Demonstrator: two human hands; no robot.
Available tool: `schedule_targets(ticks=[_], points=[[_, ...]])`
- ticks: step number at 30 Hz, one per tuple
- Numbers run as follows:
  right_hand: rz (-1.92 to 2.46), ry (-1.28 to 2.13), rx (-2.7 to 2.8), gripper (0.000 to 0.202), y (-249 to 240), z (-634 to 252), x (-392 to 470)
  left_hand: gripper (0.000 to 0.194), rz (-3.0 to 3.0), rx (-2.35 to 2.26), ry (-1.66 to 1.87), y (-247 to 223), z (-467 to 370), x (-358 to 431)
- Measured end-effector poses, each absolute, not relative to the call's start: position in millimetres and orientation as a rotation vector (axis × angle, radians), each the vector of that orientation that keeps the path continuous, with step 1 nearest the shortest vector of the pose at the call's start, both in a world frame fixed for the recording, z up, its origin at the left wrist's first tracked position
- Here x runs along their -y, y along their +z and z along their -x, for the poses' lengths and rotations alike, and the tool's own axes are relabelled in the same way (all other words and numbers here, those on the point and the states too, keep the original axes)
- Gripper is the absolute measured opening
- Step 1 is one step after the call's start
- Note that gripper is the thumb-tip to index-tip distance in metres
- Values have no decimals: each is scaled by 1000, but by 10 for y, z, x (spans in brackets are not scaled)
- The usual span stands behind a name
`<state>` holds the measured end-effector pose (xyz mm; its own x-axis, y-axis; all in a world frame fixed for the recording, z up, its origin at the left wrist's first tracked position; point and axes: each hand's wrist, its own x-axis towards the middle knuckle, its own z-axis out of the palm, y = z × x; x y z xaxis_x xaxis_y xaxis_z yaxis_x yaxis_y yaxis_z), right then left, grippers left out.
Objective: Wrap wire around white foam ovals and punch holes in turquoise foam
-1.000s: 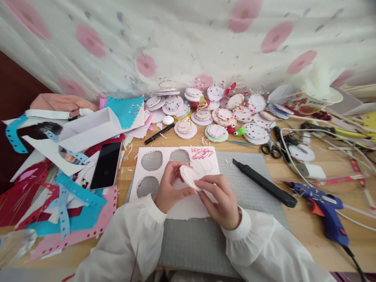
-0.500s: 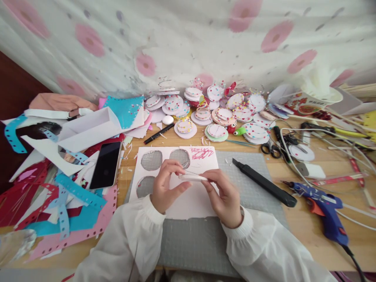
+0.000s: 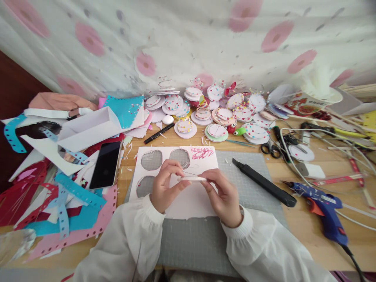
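Note:
A thin white disc [image 3: 194, 179], seen nearly edge-on, is held over the white board between my two hands. My right hand [image 3: 223, 196] pinches its right side between thumb and fingers. With the thumb tip under the left edge and the fingers bent above it, my left hand [image 3: 168, 185] closes on the other side. A thin dark wire or thread [image 3: 190, 172] runs just above the disc between the fingers; its ends are hidden. Below lies the white board [image 3: 188, 205], with round holes cut out and red scribbles, on a grey cutting mat [image 3: 194, 243].
Right of the board lie a black utility knife [image 3: 264, 182], a blue glue gun [image 3: 321, 209] and black scissors [image 3: 270, 149]. Several beaded disc stacks [image 3: 216, 132] line the back. On the left are a phone [image 3: 105, 164], a white box [image 3: 88, 127] and paper scraps [image 3: 79, 192].
The disc has tipped slightly and looks thinner, more edge-on. My left thumb has shifted slightly at its left edge; the right hand has barely moved.

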<state>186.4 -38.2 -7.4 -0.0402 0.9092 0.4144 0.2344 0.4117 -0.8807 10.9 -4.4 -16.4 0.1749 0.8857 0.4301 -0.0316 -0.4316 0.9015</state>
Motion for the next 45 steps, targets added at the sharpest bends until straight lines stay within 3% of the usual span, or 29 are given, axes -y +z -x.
schedule_targets(ticks=[18,26,45], points=[[1036,713,1542,19,-93,-1866,381,14,-1556,-829,1320,-132,-120,49],[998,673,1554,24,-86,-1880,390,27,-1393,-770,1370,-158,-155,31],[1008,680,1550,23,-80,-1885,391,19,-1413,-785,1362,-119,-124,32]])
